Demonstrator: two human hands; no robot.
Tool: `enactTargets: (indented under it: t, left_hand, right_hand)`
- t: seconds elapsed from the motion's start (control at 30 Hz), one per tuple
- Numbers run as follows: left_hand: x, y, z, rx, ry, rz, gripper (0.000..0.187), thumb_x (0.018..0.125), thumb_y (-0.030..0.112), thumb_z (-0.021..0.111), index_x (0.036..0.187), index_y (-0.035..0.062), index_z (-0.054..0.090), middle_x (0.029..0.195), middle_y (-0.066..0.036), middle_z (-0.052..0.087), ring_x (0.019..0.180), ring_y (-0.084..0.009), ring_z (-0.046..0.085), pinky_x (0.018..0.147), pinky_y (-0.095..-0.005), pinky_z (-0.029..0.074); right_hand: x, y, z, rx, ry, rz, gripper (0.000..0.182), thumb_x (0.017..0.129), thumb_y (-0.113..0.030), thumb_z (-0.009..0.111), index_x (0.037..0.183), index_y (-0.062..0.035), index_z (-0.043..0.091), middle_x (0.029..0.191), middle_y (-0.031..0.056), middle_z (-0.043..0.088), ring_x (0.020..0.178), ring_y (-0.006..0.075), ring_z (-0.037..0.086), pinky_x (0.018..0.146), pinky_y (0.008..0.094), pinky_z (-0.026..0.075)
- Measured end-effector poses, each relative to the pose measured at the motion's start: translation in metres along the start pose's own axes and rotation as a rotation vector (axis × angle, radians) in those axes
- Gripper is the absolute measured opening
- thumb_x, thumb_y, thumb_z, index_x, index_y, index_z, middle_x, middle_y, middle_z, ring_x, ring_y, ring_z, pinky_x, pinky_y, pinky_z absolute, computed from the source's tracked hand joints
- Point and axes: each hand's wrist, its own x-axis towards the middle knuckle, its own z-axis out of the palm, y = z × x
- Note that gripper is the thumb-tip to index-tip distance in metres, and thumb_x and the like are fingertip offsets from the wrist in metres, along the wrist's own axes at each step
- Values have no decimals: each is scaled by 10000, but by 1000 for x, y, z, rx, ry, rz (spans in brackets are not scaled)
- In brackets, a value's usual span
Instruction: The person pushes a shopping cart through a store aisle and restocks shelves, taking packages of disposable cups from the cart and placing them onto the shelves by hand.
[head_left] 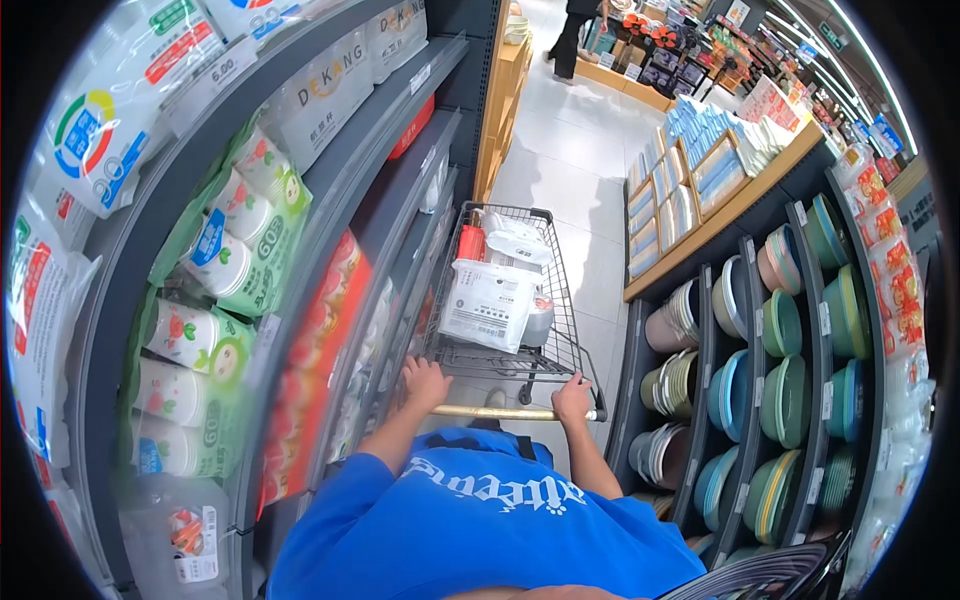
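A wire shopping cart (568, 310) stands in front of me in the aisle. My right hand (573, 400) is closed round the right end of its handle (500, 411). At the left end, my left hand (425, 384) is closed on the handle too, close beside the shelf. Inside the basket lies a white plastic package (487, 305) with dark print. Behind it are another white package (516, 238) and a red item (471, 243). A grey and white item (539, 320), partly hidden, sits at the right of the front package.
Shelves (345, 200) with packs of paper cups (215, 240) rise close on the left. On the right, racks hold stacked bowls and basins (785, 400), beside a wooden display of folded goods (690, 190). The tiled aisle (560, 140) runs ahead, where a person (574, 40) stands.
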Motion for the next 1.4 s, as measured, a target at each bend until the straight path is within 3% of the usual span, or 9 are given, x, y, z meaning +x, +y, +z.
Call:
enactTargets:
  t: [0.03,0.23,0.53,0.73,0.77,0.87,1.0,1.1,1.4]
  left_hand:
    - [-8,-1,-3,93,-5,3,589,891,520,612,1193,17,666,1341,-197,521,1328,-445,339,1041,-548,328]
    - [-48,-42,4,212,-252,95,500,898,515,595,1095,76,730,1197,-151,639,1187,-384,505,915,-469,474]
    - [-135,-79,56,137,-183,67,323,794,289,662,1019,76,752,1041,-172,715,1112,-386,606,913,-529,493]
    - [-183,-104,66,-17,-245,107,327,719,337,715,904,69,746,943,-177,726,896,-369,701,806,-470,553]
    - [-198,-99,63,-20,-249,46,307,698,240,736,954,70,743,984,-171,724,965,-332,698,833,-417,560]
    - [-230,-103,77,-13,-226,20,284,700,226,730,933,65,745,963,-169,727,942,-330,703,821,-432,562]
    - [-274,-107,87,16,-238,51,423,727,435,782,911,55,754,939,-180,725,922,-351,702,808,-440,563]
    - [-305,-116,111,25,-207,25,516,704,523,795,912,52,757,951,-188,722,924,-362,698,810,-442,562]
    - [-399,-156,163,11,-188,53,187,679,229,696,806,102,746,867,-169,715,872,-371,689,775,-478,552]
  right_hand:
    - [-11,0,-2,-2,-4,29,683,788,-241,696,1344,9,389,1396,340,360,889,454,665,773,486,562]
    - [-72,28,29,24,22,42,591,803,-247,692,1295,-21,455,1366,284,438,902,418,669,773,501,544]
    - [-176,40,28,-59,11,106,766,775,-238,706,1420,-27,351,1445,289,336,853,405,683,722,451,565]
    - [-223,73,48,-57,-62,66,817,780,-271,685,1449,6,308,1487,318,268,908,415,679,778,458,561]
    - [-234,76,48,-42,-88,62,814,784,-268,673,1449,15,299,1500,322,257,926,421,678,792,460,559]
    - [-259,95,65,-65,5,1,722,775,-186,648,1400,23,352,1457,319,310,878,417,682,766,454,560]
    - [-298,110,65,-70,-111,-6,744,796,-255,650,1424,-7,338,1508,353,245,971,434,669,823,477,551]
    - [-321,121,68,-39,-92,8,636,798,-184,631,1352,9,384,1407,304,341,947,423,666,817,475,549]
    - [-387,163,123,87,-159,41,631,730,-110,739,1273,-18,430,1347,313,377,1023,474,618,864,483,542]
